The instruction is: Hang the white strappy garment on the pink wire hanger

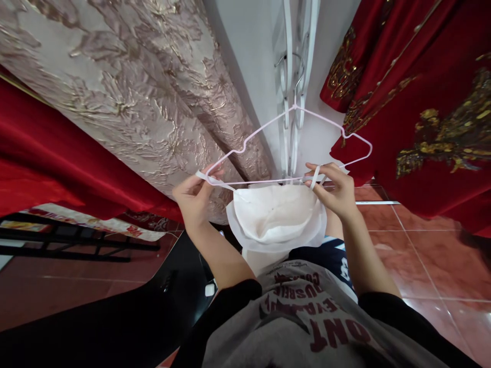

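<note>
A pale pink wire hanger hangs by its hook from a white rack on the wall. A white garment with thin straps droops below the hanger's bottom bar. My left hand pinches the left strap at the hanger's left end. My right hand pinches the right strap near the bar's right side. Both hands are closed on the straps, and the garment's lower part is hidden behind my grey shirt.
A beige and gold embossed garment hangs at upper left, beside red cloth. Red garments with gold embroidery hang at right. A black rack stands low on the left over a reddish tiled floor.
</note>
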`<action>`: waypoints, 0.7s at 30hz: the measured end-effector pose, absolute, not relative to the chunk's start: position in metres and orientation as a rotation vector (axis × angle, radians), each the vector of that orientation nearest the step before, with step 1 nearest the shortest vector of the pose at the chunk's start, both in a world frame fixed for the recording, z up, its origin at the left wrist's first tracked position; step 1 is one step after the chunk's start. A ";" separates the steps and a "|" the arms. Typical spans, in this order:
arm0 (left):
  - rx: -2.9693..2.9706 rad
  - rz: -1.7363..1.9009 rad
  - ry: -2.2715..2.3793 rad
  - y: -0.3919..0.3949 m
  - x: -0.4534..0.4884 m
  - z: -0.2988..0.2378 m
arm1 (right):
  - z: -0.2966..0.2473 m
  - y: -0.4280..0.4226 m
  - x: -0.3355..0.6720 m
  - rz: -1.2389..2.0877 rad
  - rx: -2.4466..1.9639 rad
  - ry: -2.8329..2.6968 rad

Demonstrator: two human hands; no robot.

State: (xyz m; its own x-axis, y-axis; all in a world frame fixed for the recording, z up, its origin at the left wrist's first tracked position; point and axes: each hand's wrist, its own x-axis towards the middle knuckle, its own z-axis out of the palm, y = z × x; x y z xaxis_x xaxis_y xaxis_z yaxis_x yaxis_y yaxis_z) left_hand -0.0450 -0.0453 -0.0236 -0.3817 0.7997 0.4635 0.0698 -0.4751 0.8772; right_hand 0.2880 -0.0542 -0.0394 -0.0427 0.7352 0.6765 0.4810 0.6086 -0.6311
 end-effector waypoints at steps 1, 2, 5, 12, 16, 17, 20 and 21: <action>1.324 1.912 1.199 -0.046 -0.049 -0.026 | -0.040 -0.054 0.289 0.277 -1.010 -1.685; 1.313 1.921 1.199 -0.047 -0.052 -0.028 | -0.040 -0.054 0.291 0.272 -1.008 -1.677; 1.293 1.948 1.188 -0.052 -0.055 -0.032 | -0.040 -0.052 0.294 0.259 -1.010 -1.668; 1.392 1.787 1.223 -0.039 -0.020 -0.003 | -0.041 -0.057 0.286 0.307 -1.040 -1.630; 1.614 1.531 1.201 -0.026 -0.001 0.025 | -0.041 -0.058 0.284 0.272 -1.046 -1.612; 1.689 1.472 1.212 -0.023 0.002 0.030 | -0.041 -0.058 0.285 0.265 -1.052 -1.617; 1.842 1.382 1.255 -0.014 0.003 0.032 | -0.043 -0.056 0.287 0.272 -1.078 -1.632; 1.826 1.402 1.255 -0.011 0.002 0.026 | -0.043 -0.056 0.288 0.275 -1.084 -1.632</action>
